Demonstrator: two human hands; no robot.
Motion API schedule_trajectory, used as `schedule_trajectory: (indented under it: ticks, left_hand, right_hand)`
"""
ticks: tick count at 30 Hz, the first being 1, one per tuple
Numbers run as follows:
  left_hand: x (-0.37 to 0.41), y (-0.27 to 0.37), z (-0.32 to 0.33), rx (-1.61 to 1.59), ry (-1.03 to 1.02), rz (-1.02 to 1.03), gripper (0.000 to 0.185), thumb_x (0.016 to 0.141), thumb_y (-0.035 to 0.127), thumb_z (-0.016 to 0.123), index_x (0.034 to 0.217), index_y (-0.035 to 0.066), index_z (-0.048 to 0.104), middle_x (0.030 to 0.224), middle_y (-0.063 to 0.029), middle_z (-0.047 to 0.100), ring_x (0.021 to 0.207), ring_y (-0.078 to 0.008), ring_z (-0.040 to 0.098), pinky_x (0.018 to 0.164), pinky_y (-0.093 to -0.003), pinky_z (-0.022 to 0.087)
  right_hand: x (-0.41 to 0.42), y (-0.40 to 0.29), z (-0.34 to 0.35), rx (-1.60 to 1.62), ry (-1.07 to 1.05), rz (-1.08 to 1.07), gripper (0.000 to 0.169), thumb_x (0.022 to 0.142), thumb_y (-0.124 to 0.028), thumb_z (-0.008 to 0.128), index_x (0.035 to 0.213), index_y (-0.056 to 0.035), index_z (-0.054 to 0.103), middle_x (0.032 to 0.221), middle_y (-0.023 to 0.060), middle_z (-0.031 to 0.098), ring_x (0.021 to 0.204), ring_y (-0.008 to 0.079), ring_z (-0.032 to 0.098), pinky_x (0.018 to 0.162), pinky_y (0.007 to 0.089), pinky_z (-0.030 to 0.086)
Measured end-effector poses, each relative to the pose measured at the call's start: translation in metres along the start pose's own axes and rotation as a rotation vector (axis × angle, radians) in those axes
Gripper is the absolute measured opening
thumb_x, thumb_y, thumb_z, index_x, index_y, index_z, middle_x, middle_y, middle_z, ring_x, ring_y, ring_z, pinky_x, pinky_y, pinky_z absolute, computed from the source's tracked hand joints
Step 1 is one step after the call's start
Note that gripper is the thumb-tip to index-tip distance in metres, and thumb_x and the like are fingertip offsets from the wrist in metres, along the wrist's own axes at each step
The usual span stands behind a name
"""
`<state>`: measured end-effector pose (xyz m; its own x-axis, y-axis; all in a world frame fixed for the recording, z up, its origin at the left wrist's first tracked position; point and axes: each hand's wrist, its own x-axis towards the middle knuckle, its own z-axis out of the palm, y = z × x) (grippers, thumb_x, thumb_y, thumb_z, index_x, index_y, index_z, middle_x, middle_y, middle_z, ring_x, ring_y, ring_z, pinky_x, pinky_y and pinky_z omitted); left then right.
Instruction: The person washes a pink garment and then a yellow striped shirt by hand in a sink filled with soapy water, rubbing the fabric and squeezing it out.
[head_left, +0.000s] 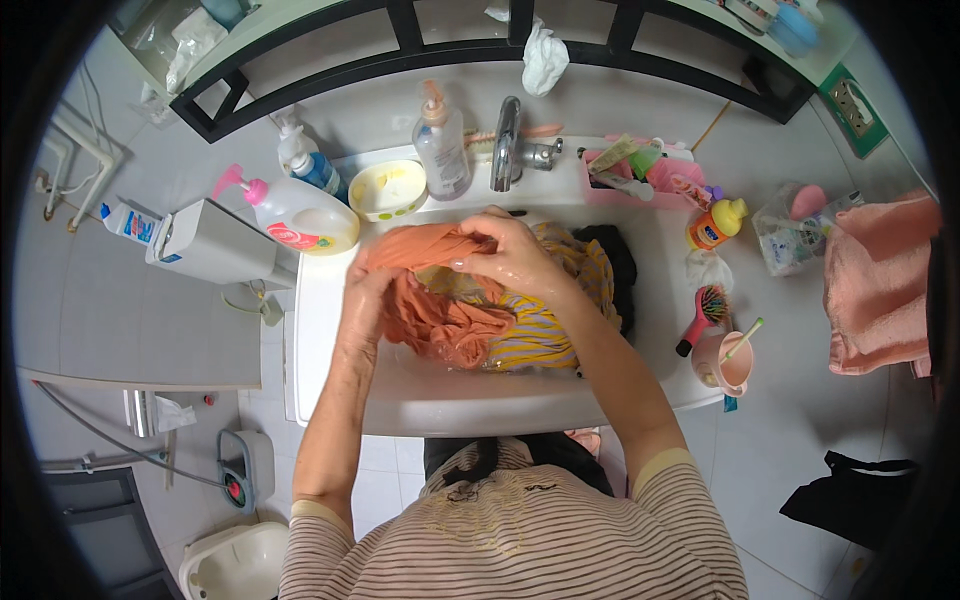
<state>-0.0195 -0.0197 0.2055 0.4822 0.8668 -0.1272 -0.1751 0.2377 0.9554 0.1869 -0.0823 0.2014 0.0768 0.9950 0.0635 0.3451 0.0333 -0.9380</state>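
An orange cloth garment (450, 319) is stretched between my two hands over a white washbasin (495, 412), its lower part bunched in the basin. My left hand (365, 296) grips its left end near the basin's left side. Opposite, my right hand (514, 251) holds the upper right part, fingers bent round the fabric. Beside and partly under the orange cloth lies a wet yellow and grey striped garment (536, 334). A black cloth (615, 259) rests against the basin's right side. The chrome faucet (506, 142) stands behind my right hand.
Along the rim are a pink-pump detergent bottle (307, 217), a soap dish (388, 189), a clear pump bottle (442, 154) and a pink organizer (641, 184). To the right are a yellow-capped bottle (716, 225), a hairbrush (703, 315) and a pink cup (720, 364). A black-framed shelf (480, 52) spans the back.
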Motion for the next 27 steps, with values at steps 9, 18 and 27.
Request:
schedule_trajectory:
  ticks: [9, 18, 27]
  left_hand:
    - [-0.017, 0.098, 0.060, 0.328, -0.044, 0.383, 0.028, 0.071, -0.005, 0.052, 0.098, 0.000, 0.050, 0.087, -0.0050, 0.059, 0.080, -0.0101, 0.058, 0.070, -0.0240, 0.048]
    - [0.012, -0.073, -0.005, 1.179, -0.034, 0.166, 0.074, 0.072, 0.023, 0.073, 0.137, 0.011, 0.041, 0.142, -0.0214, 0.035, 0.130, -0.0352, 0.038, 0.104, -0.0403, 0.036]
    - [0.016, -0.197, -0.038, 1.425, -0.371, -0.281, 0.107, 0.068, 0.051, 0.070, 0.149, 0.008, 0.014, 0.156, -0.0181, 0.002, 0.144, -0.0359, 0.003, 0.113, -0.0540, 0.014]
  right_hand:
    - [0.001, -0.079, 0.027, 0.211, 0.099, -0.319, 0.081, 0.068, -0.007, 0.076, 0.139, -0.0080, 0.036, 0.124, 0.0168, 0.054, 0.112, 0.0251, 0.055, 0.094, 0.0347, 0.044]
    - [-0.005, 0.087, 0.049, -0.510, 0.176, 0.163, 0.035, 0.071, -0.007, 0.070, 0.103, 0.0002, 0.058, 0.113, 0.0177, 0.058, 0.104, 0.0325, 0.056, 0.088, 0.0369, 0.045]
    - [0.019, 0.165, 0.110, -1.099, -0.215, 0.261, 0.039, 0.068, -0.026, 0.069, 0.101, -0.0058, 0.067, 0.112, 0.0127, 0.057, 0.105, 0.0274, 0.051, 0.087, 0.0457, 0.036]
